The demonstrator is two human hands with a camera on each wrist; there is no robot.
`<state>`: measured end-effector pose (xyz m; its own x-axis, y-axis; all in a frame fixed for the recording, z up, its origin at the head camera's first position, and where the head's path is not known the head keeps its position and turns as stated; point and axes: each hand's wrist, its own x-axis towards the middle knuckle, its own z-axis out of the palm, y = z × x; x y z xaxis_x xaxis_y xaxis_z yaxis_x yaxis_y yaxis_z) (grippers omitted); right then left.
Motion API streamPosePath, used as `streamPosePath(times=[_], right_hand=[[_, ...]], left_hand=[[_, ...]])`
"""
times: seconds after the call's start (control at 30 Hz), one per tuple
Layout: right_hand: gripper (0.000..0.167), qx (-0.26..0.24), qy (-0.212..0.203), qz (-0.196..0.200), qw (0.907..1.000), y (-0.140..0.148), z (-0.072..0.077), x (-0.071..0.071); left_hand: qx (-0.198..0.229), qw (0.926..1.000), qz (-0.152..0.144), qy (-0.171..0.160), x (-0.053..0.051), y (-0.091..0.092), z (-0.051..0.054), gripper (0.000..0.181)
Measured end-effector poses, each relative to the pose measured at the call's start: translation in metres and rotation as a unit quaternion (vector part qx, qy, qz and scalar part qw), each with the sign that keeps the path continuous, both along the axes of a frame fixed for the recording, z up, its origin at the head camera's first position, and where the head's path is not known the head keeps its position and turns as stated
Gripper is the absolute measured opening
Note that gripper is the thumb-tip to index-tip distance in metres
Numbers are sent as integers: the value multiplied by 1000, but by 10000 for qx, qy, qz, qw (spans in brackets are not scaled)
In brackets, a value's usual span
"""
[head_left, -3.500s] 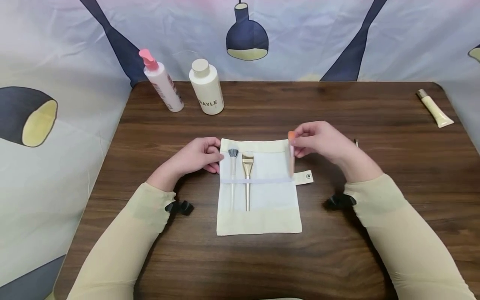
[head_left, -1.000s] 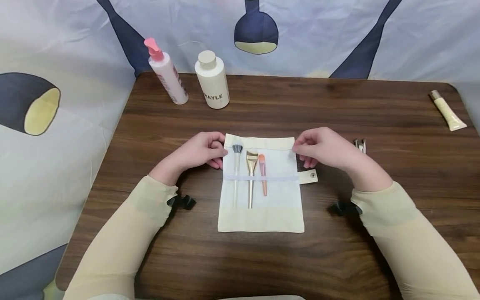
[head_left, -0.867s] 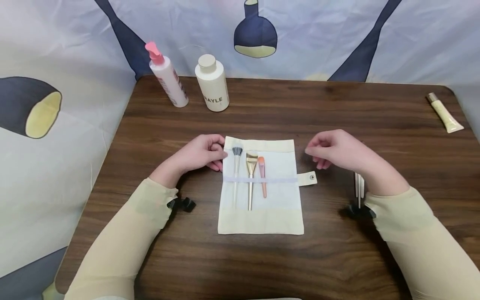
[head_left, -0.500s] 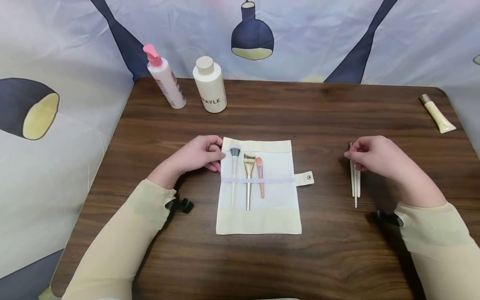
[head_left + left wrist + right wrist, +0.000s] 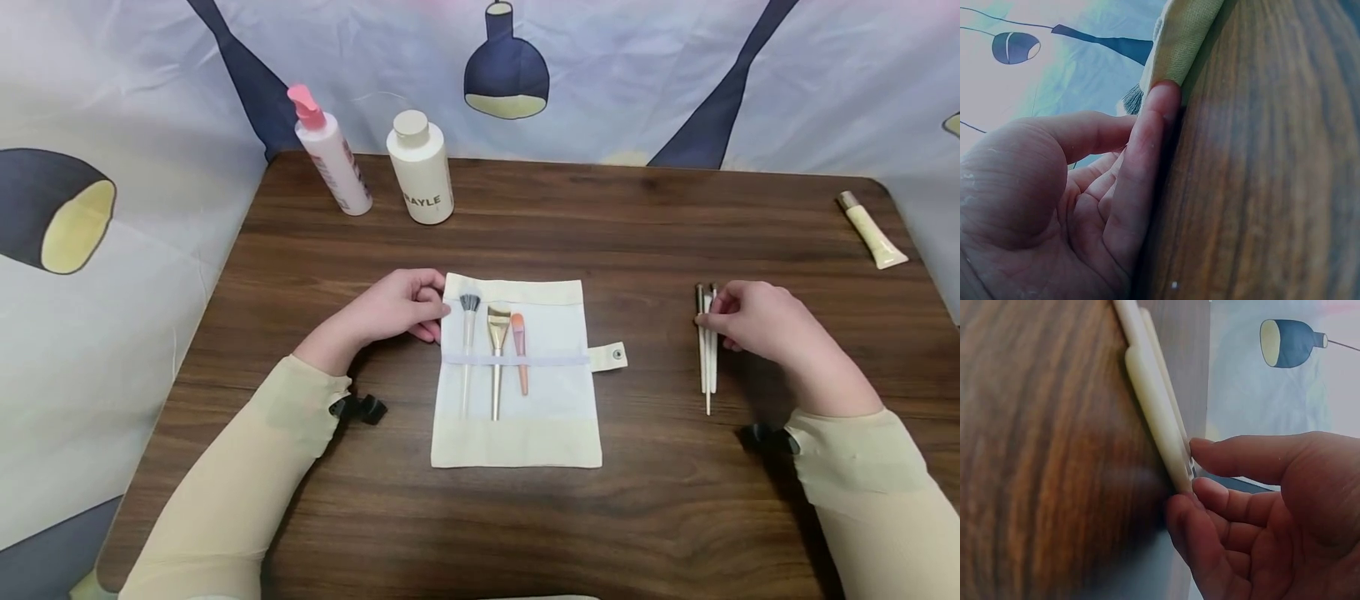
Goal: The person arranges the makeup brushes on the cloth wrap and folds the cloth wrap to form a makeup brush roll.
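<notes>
A cream cloth brush roll [image 5: 517, 442] lies unfolded with its snap strap pointing right. Under its elastic band sit a clear-handled brush [image 5: 468, 333], a flat gold brush [image 5: 497, 367] and a short pink brush [image 5: 522, 358]. My left hand [image 5: 393, 308] pinches the roll's upper left edge, and in the left wrist view the fingers hold the cloth [image 5: 1179, 50]. Over at the right, several slim white-handled brushes [image 5: 707, 367] lie side by side; my right hand [image 5: 761, 321] has thumb and fingertips around their upper part. In the right wrist view the fingertips touch the pale handles [image 5: 1157, 403].
A pink-topped pump bottle [image 5: 333, 167] and a white capped bottle [image 5: 422, 179] stand at the back left of the wooden table [image 5: 600, 217]. A small yellow tube [image 5: 872, 232] lies at the back right. Patterned cloth hangs behind.
The pink brush went from my right hand to under the band. My right hand let go and moved right to the white-handled brushes. My left hand stays at the roll's edge.
</notes>
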<state>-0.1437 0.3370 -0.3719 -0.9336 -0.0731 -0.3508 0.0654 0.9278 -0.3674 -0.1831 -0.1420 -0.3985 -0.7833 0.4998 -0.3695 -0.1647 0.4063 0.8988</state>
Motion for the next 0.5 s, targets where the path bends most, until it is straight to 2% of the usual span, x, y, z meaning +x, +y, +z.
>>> streamPosePath(times=[0.17, 0.3, 0.5], right_hand=[[29, 34, 136, 106, 9998, -4, 2, -5], [27, 149, 297, 186, 9993, -8, 5, -8], [31, 334, 115, 193, 9992, -11, 5, -11]], left_hand=[[-55, 10000, -53, -17, -3, -1, 3, 25], [-16, 10000, 17, 78, -4, -1, 4, 23], [-53, 10000, -46, -14, -4, -2, 2, 25]])
